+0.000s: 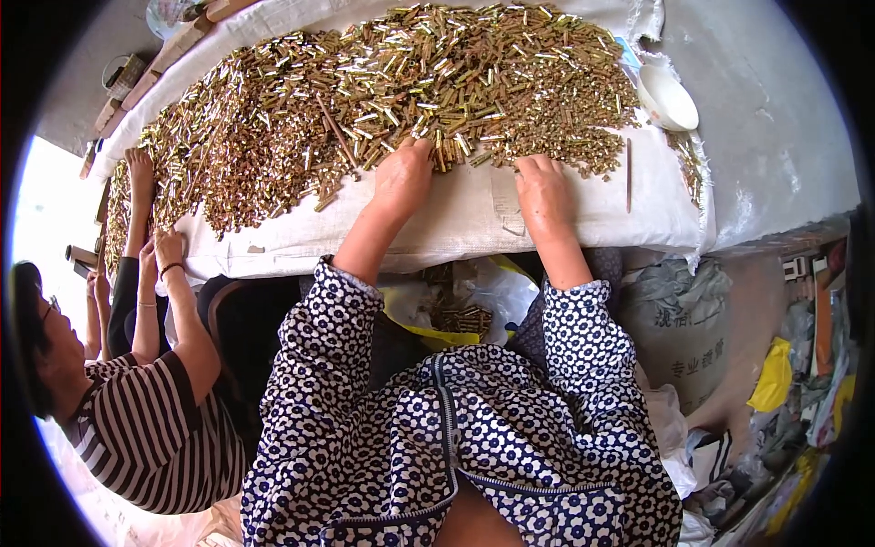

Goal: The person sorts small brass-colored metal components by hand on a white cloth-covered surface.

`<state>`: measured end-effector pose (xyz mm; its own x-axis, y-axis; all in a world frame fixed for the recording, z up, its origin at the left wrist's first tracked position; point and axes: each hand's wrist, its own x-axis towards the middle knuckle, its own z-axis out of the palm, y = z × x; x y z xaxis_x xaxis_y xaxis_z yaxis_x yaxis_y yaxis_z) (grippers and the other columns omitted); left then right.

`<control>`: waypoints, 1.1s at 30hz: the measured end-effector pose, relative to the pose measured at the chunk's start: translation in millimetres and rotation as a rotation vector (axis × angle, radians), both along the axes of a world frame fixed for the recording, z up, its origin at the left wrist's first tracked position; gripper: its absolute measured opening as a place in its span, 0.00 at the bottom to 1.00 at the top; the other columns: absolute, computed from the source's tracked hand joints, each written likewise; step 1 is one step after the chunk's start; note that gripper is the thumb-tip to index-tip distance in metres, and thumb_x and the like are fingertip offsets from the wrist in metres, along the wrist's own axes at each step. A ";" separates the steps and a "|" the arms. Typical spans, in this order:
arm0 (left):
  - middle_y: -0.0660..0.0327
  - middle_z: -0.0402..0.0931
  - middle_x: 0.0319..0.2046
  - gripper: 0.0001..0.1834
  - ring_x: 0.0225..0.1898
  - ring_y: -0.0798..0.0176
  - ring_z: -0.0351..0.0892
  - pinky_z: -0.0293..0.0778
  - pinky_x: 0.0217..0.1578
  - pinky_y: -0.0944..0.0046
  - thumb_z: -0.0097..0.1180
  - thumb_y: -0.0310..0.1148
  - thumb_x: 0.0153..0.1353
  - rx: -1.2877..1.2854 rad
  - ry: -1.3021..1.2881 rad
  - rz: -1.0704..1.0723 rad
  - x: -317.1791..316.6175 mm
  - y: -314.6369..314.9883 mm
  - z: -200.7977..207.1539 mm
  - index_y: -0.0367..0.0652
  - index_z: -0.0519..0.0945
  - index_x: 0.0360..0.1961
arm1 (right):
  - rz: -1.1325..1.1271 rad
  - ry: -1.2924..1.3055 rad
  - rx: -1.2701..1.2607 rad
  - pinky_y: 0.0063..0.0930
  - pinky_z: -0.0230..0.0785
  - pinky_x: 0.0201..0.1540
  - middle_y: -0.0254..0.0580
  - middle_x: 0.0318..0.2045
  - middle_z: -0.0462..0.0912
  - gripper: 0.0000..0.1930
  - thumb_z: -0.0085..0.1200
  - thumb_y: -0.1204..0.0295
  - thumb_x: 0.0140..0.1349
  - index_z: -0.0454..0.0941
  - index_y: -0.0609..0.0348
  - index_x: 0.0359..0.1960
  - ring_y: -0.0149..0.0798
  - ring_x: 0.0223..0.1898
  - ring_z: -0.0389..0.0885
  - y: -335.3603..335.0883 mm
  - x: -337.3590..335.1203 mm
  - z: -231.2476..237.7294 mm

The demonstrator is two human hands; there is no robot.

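A wide heap of small brassy metal pieces (437, 68) lies on the cloth-covered table, long slim sleeves mixed with short nut-like bits. At the near edge of the heap, my left hand (404, 178) is closed with its fingers curled down by the long sleeves. What those fingers grip, if anything, is hidden behind the hand. My right hand (544, 196) rests farther right, beside the short bits (592, 150), with its fingers bent and closed. Nothing they might hold can be made out. Between the hands, several long sleeves (456, 146) lie at the heap's edge.
A white bowl (668, 98) stands at the table's right end, near a thin stick (628, 175). Another stick (337, 132) lies on the heap. Below the table edge, an open bag (465, 319) holds more metal pieces. A co-worker in stripes (150, 428) sits to the left.
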<state>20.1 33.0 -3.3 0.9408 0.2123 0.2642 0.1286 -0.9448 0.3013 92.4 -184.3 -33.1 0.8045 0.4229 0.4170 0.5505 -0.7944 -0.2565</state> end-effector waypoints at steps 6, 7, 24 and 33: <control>0.52 0.77 0.29 0.09 0.31 0.50 0.80 0.75 0.32 0.54 0.54 0.27 0.56 -0.211 -0.233 -0.092 -12.7 -6.3 -7.3 0.39 0.74 0.38 | 0.047 -0.124 0.086 0.37 0.70 0.42 0.42 0.33 0.77 0.06 0.56 0.76 0.51 0.76 0.55 0.32 0.47 0.40 0.76 3.9 -0.5 -6.4; 0.52 0.77 0.29 0.09 0.31 0.50 0.80 0.75 0.32 0.54 0.54 0.27 0.56 -0.210 -0.229 -0.087 -18.2 -5.8 -8.9 0.39 0.74 0.38 | 0.064 -0.118 0.119 0.37 0.71 0.41 0.42 0.32 0.77 0.05 0.56 0.77 0.51 0.76 0.55 0.31 0.47 0.39 0.76 6.1 -5.3 -3.5; 0.62 0.77 0.27 0.06 0.25 0.70 0.78 0.70 0.20 0.75 0.56 0.28 0.62 -1.632 -0.173 -0.014 -73.5 -21.6 -3.6 0.38 0.74 0.36 | 0.458 0.669 0.815 0.18 0.69 0.39 0.32 0.34 0.76 0.04 0.56 0.84 0.56 0.77 0.62 0.32 0.25 0.34 0.76 28.2 -67.4 17.1; 0.61 0.77 0.27 0.05 0.25 0.70 0.78 0.70 0.20 0.74 0.55 0.29 0.63 -1.721 -0.182 -0.050 -77.8 -33.0 -2.6 0.40 0.73 0.37 | 0.519 0.953 1.116 0.17 0.70 0.44 0.33 0.35 0.79 0.06 0.55 0.84 0.58 0.77 0.66 0.37 0.25 0.39 0.77 32.9 -85.3 12.5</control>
<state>-57.7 -0.1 -6.0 0.9410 0.3162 -0.1202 -0.0363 0.4477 0.8935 7.1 -151.4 -20.6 0.8145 0.5638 0.1367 -0.0100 0.2493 -0.9684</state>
